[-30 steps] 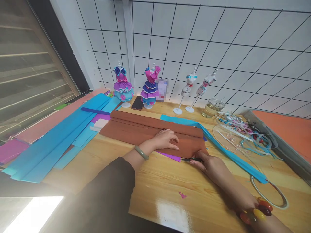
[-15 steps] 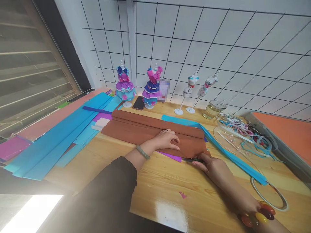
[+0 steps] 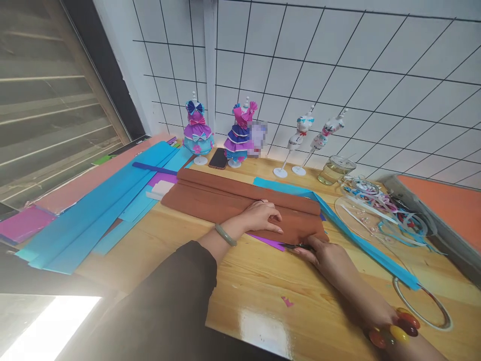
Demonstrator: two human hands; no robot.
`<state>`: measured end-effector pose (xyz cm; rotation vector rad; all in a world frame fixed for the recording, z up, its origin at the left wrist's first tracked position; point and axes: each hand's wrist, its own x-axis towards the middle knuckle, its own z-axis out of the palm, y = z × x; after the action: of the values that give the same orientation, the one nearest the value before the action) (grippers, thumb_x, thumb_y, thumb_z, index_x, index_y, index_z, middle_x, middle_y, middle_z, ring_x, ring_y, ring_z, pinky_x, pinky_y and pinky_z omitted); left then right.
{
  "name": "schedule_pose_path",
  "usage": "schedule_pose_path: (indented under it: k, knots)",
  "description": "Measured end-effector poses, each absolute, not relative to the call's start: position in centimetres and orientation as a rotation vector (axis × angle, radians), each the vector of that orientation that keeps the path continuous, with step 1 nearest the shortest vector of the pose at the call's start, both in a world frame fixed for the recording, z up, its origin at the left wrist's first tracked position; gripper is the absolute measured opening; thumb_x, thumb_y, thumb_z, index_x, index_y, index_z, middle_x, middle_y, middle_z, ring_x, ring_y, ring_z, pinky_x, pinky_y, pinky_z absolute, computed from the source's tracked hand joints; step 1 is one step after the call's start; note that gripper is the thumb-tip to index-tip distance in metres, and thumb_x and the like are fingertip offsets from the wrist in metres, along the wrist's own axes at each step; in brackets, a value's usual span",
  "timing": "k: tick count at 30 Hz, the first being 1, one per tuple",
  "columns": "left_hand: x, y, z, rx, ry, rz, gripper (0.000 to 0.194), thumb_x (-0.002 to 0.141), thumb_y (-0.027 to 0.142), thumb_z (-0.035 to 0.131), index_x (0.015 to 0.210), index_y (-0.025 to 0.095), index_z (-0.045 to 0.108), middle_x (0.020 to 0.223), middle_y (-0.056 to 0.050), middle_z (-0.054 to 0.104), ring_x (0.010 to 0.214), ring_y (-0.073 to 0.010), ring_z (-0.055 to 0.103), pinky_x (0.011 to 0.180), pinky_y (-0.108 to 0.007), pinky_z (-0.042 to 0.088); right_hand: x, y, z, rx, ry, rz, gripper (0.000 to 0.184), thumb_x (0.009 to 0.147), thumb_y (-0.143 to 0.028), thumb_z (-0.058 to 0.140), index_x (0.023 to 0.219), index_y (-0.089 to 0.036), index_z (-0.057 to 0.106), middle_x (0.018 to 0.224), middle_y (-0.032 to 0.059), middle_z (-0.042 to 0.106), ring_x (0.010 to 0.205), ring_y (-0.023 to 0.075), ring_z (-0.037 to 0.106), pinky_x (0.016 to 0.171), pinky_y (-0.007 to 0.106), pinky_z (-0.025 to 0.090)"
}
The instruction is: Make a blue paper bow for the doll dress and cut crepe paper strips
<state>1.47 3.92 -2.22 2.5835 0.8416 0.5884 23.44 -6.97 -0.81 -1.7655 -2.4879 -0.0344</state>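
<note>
A large brown crepe paper sheet (image 3: 210,203), folded over along its far side, lies across the middle of the table. My left hand (image 3: 262,218) rests on it, fingers slightly bent and thumb apart, pressing on the surface without gripping. At the near right edge my right hand (image 3: 323,255) is closed around dark scissors (image 3: 298,246). Their blades point left along the brown edge; the handles are mostly hidden by my fingers. A purple paper strip (image 3: 266,241) sticks out from beneath the brown sheet, touching the scissor tips.
Blue paper sheets (image 3: 90,200) cover the left side. Behind stand dressed mini mannequins (image 3: 198,133), a phone (image 3: 218,158), bare mannequin forms (image 3: 300,133) and a glass jar (image 3: 335,170). A blue strip (image 3: 361,238), a ring (image 3: 423,306) and tangled ribbons (image 3: 398,210) lie right.
The whole view has shifted a little, so things appear slightly further right. Both hands keep nearly the same places on the brown paper and the scissors.
</note>
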Motion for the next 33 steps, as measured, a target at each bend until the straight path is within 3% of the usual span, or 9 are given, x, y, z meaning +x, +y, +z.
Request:
schedule_pose_path:
  k: [6, 23, 29, 33]
  knots:
    - [1.5, 4.0, -2.4, 2.580, 0.821, 0.639, 0.042, 0.065, 0.057, 0.064, 0.090, 0.024, 0.066, 0.083, -0.001, 0.059, 0.083, -0.0150, 0.051, 0.074, -0.024, 0.037, 23.5, -7.4, -0.4, -1.781, -2.473, -0.038, 0.045, 0.084, -0.058, 0.036, 0.080, -0.022, 0.062, 0.072, 0.0066, 0.069, 0.067, 0.0230, 0.066, 0.055, 0.029, 0.043]
    - [1.5, 3.8, -2.4, 2.584, 0.837, 0.617, 0.040, 0.066, 0.056, 0.065, 0.091, 0.025, 0.066, 0.085, -0.001, 0.059, 0.087, -0.0165, 0.051, 0.076, -0.025, 0.037, 22.0, -7.0, -0.4, -1.761, -2.466, -0.050, 0.045, 0.083, -0.059, 0.037, 0.088, -0.023, 0.064, 0.074, 0.0057, 0.071, 0.068, 0.0229, 0.066, 0.055, 0.029, 0.045]
    - [1.5, 3.9, -2.5, 2.586, 0.821, 0.647, 0.041, 0.065, 0.057, 0.064, 0.090, 0.024, 0.066, 0.082, -0.001, 0.059, 0.084, -0.0160, 0.052, 0.074, -0.025, 0.038, 22.4, -7.3, -0.6, -1.768, -2.484, -0.121, 0.047, 0.084, -0.060, 0.035, 0.075, -0.022, 0.061, 0.068, 0.0062, 0.069, 0.065, 0.0227, 0.065, 0.055, 0.029, 0.043]
    - [1.5, 3.9, -2.4, 2.585, 0.818, 0.646, 0.041, 0.066, 0.057, 0.064, 0.089, 0.024, 0.066, 0.082, -0.001, 0.059, 0.084, -0.0158, 0.052, 0.074, -0.025, 0.038, 22.4, -7.6, -0.5, -1.782, -2.474, -0.131, 0.047, 0.083, -0.060, 0.035, 0.081, -0.022, 0.061, 0.071, 0.0071, 0.069, 0.068, 0.0237, 0.065, 0.054, 0.029, 0.042]
